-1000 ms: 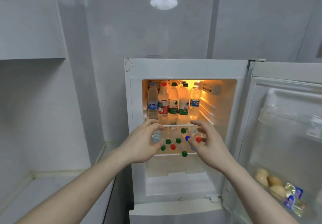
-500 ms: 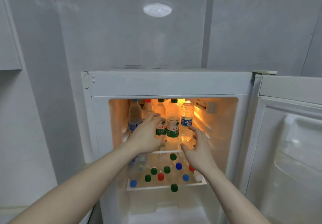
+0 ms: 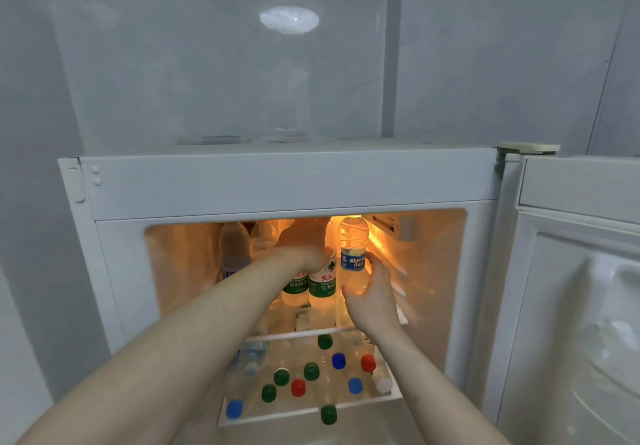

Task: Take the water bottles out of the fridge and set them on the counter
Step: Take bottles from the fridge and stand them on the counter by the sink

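The open fridge (image 3: pixel 277 185) is lit inside. On its upper shelf (image 3: pixel 294 334) stand several water bottles. My left hand (image 3: pixel 303 247) reaches deep in and curls over the top of a green-labelled bottle (image 3: pixel 295 287); its fingertips are hidden. A second green-labelled bottle (image 3: pixel 323 283) stands just to the right. My right hand (image 3: pixel 374 294) wraps round the blue-labelled bottle (image 3: pixel 353 247), with the thumb in front and the fingers behind. At the shelf's left are two more bottles (image 3: pixel 233 252), partly behind my left arm.
The lower shelf (image 3: pixel 311 410) holds several bottles lying with green, red, blue and white caps toward me. The fridge door (image 3: pixel 571 306) stands open at the right. Grey tiled walls surround the fridge, and a round light reflects above it.
Both hands have gone from the lower shelf's front up into the upper shelf. The left hand now covers a green-labelled bottle and the right has closed round the blue-labelled one. The view moved closer.
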Demonstrator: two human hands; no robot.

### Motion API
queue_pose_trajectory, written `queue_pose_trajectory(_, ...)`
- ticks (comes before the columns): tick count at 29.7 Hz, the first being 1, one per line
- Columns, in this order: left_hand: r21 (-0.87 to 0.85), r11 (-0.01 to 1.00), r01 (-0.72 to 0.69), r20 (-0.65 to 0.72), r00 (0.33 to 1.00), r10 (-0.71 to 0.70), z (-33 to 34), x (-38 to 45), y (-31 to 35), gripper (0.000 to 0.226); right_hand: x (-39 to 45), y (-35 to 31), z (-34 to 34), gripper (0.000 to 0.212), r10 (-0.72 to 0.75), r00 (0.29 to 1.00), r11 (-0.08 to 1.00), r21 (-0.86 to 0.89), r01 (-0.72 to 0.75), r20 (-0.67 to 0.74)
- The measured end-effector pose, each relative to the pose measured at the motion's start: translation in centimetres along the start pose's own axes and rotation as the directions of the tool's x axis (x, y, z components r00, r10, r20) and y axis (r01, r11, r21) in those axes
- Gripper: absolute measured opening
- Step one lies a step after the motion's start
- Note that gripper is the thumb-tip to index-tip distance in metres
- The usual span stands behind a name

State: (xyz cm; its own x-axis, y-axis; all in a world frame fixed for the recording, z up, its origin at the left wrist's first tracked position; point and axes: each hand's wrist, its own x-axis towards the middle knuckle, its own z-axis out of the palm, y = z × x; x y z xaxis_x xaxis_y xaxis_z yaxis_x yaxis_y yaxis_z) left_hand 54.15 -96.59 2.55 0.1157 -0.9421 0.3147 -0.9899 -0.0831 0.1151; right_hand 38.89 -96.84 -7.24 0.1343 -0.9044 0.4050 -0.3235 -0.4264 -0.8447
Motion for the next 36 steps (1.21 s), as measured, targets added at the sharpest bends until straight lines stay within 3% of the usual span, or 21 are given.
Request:
queue_pose_trajectory(5,0.037,0.999,0.021,-0.115,0.993,-0.017,0.6,1.0,-0.2,0.059,3.1,0.9,1.4,0.065,0.01,0.999,0.999,0.037,-0.008,-0.04)
queue_pose_trajectory(9,0.027,0.999,0.035,-0.142,0.989,-0.03,0.6,1.2,-0.3,0.049,5.6,1.5,2.2,0.081,0.12,0.991,0.992,0.053,-0.116,-0.065)
queue_pose_trajectory(11,0.016,0.999,0.042,-0.149,0.988,-0.039,1.1,1.2,-0.2,0.05,6.4,1.6,2.4,0.082,0.129,0.991,0.99,0.057,-0.126,-0.043)
queue_pose_trajectory(17,-0.029,0.998,0.047,-0.225,0.973,-0.053,1.6,0.9,0.3,0.05,7.2,3.3,3.6,0.052,0.122,0.992,0.992,-0.001,-0.122,0.007)
queue_pose_trajectory(22,-0.042,0.998,0.047,-0.26,0.964,-0.056,1.5,0.2,0.3,0.051,6.6,4.0,3.5,0.06,0.141,0.988,0.989,0.045,-0.144,0.064)
queue_pose_trajectory(26,-0.114,0.992,0.057,-0.239,0.967,-0.083,1.6,-0.5,-0.1,0.065,5.7,4.3,3.3,0.066,0.146,0.985,0.983,0.096,-0.154,0.088)
queue_pose_trajectory(32,-0.362,0.93,-0.066,-0.263,0.964,-0.034,2.5,-2.3,-0.6,0.069,4.0,5.0,2.9,0.061,0.076,0.997,0.996,0.053,-0.076,0.003)
queue_pose_trajectory(36,-0.381,0.921,-0.088,-0.285,0.958,-0.027,3.1,-3.7,-0.4,0.06,2.4,5.8,2.8,0.06,0.028,0.998,0.998,0.055,-0.025,-0.064)
